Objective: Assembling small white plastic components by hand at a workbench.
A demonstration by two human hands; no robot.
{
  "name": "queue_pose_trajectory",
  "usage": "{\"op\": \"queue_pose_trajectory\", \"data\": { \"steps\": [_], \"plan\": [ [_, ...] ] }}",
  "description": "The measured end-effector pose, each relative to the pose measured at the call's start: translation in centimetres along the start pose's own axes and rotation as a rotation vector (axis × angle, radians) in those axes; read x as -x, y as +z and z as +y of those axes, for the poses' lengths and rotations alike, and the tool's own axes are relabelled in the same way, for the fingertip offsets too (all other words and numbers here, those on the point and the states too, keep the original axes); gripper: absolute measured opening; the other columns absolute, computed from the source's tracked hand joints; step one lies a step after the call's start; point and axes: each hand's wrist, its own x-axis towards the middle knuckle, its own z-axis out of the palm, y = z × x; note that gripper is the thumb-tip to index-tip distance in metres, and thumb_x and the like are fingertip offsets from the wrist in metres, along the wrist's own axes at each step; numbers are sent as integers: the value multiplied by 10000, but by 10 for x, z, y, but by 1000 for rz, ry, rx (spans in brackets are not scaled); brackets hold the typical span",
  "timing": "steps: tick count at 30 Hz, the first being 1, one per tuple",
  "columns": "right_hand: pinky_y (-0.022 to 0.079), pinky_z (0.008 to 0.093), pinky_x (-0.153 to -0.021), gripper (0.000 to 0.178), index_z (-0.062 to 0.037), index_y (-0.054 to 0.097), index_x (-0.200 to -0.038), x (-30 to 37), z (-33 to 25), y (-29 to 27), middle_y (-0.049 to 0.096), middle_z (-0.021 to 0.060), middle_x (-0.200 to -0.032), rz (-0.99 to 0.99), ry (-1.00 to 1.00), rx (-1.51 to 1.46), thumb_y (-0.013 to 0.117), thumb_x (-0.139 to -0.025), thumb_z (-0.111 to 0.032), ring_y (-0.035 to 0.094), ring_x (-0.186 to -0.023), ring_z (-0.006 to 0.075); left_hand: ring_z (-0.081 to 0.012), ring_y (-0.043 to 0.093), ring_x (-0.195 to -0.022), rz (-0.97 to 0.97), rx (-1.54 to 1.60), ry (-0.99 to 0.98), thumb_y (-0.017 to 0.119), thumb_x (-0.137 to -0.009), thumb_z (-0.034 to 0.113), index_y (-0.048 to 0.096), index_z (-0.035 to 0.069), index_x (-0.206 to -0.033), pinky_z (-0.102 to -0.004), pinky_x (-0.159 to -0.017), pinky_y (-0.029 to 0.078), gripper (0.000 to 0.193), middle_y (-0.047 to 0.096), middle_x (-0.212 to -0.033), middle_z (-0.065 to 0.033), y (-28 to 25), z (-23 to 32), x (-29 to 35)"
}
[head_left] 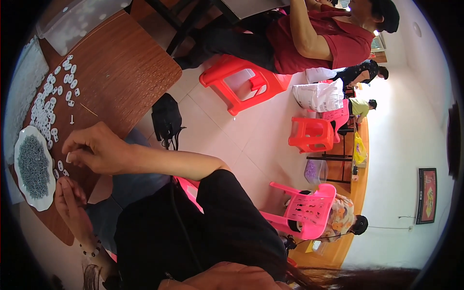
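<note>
While right hand (99, 151) pinches white piece (69, 157), axis hidden, left hand (70, 199) curled, grip unclear

Illegible print on white sack (316, 95)

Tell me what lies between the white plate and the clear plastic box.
In the head view, a loose spread of small white pieces lies on the brown table between them.

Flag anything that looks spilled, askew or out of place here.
A thin brownish strip and a T-shaped white piece lie apart from the loose white pieces on the table, shaped unlike them. The view also appears turned sideways, likely camera tilt. No obvious damage shows.
</note>
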Motion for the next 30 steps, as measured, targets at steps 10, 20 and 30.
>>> {"op": "queue_pose_trajectory", "data": {
  "steps": [10, 20, 30],
  "plan": [
    [463, 346, -618, 92, -40, 631, -807, 13, 1, 8, 600, 91, -718, -56, -50, 154, 666, -725, -63, 596, -714, 262, -26, 298, -562, 45, -140, 45, 424, -1001, 220, 418, 89, -767, -191, -497, 214, 268, 326, -642, 53, 11, 1, 4],
    [451, 385, -609, 108, -70, 655, -794, 17, 8, 13, 580, 64, -717, -72, -331, 383, 675, -692, -102, 556, -717, 274, -17, 285, -559, 42, -99, -9, 453, -995, 213, 443, 84, -761, -187, -498, 198, 267, 331, -637, 63, -10, -1, -2],
    [456, 375, -582, 95, -58, 638, -712, 13, 16, 12, 584, 65, -703, -78, -365, 414, 689, -659, -117, 556, -712, 271, 5, 364, -590, 20, -201, -54, 541, -961, 209, 606, 59, -901, -165, -523, 258, 174, 471, -677, 66, -28, -11, -6]
  ]
}}
